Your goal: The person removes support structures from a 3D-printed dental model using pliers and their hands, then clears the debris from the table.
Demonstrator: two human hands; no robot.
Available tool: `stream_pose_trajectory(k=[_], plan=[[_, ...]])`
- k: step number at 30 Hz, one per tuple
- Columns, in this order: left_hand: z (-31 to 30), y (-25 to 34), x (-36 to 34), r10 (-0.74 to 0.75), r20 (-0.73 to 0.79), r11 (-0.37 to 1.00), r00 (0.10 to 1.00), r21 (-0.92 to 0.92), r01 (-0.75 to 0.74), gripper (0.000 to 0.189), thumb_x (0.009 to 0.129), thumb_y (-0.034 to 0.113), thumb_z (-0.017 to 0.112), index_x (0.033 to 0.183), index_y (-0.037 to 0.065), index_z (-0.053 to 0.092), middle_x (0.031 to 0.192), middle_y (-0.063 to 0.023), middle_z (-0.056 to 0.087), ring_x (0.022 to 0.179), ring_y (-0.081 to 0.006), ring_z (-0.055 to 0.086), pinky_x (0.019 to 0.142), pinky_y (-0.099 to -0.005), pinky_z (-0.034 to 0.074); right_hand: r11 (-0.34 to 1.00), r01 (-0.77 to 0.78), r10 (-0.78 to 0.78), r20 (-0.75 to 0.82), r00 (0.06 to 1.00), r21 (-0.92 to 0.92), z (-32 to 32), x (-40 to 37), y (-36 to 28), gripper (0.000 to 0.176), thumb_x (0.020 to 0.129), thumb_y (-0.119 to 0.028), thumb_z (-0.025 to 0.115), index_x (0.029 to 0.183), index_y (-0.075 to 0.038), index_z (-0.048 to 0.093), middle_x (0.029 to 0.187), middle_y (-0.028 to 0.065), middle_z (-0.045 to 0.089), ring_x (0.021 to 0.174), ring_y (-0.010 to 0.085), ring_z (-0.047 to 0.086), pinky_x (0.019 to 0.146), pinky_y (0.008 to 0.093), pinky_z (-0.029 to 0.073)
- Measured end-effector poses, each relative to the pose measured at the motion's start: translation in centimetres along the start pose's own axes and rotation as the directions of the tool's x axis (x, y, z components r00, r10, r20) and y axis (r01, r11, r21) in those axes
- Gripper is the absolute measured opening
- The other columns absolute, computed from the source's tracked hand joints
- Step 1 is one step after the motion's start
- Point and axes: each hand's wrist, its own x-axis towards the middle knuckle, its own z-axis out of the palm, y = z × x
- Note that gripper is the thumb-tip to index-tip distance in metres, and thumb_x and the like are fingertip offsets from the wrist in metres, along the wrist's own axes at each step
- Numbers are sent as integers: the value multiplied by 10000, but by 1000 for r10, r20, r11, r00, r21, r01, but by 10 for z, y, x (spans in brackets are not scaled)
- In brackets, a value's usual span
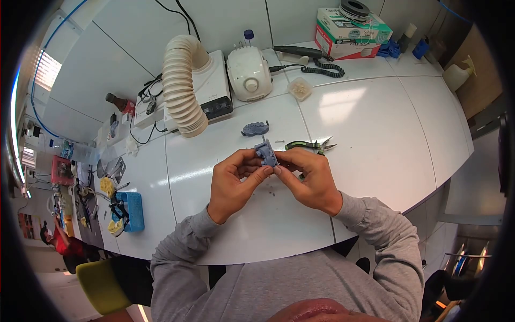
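Between both hands, above the white table, is a blue-grey dental model [266,152] with tooth shapes along it. My left hand [234,184] grips its left side with thumb and fingers. From the other side my right hand [312,180] pinches it, thumb near the lower edge. A second blue-grey dental model [255,129] lies on the table just beyond the fingers. Cutting pliers [325,145] with green and black handles rest behind my right hand, which partly covers them. Small grey crumbs [272,194] are scattered below the hands.
A ribbed white hose [182,86] arches over the table at back left. Beside it stands a white control box [249,74]; a black handpiece [303,52] and glove boxes [351,35] are farther right. A blue basket [130,212] sits left. A person in red [61,244] is far left.
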Motion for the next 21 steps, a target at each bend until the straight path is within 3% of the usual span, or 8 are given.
stream_pose_trajectory(k=[6,14,21], plan=[[1,-2,-1,36,8,996,999,-82,-36,336,974,51,797,1270,-56,681,1128,-118,777,1039,-176,754,938,-307,607,1000,-5,5,-9,1000,-7,0,2,2,299,959,-54,772,1227,73,742,985,168,745,822,218,759,731,302,621],[9,2,-10,51,-24,999,998,-12,-51,274,976,3,774,1225,-63,680,1133,-128,766,1073,-179,742,964,-316,600,970,178,-194,-88,977,-163,7,-1,6,240,944,-27,762,1169,58,769,844,138,709,667,201,663,576,322,492],[14,-1,-14,34,-69,998,997,-45,-37,279,972,14,779,1224,-65,688,1107,-108,769,1039,-172,749,929,-317,617,971,160,-177,-85,981,-178,10,-4,5,204,942,6,731,1136,60,764,808,121,678,615,194,623,554,316,474]])
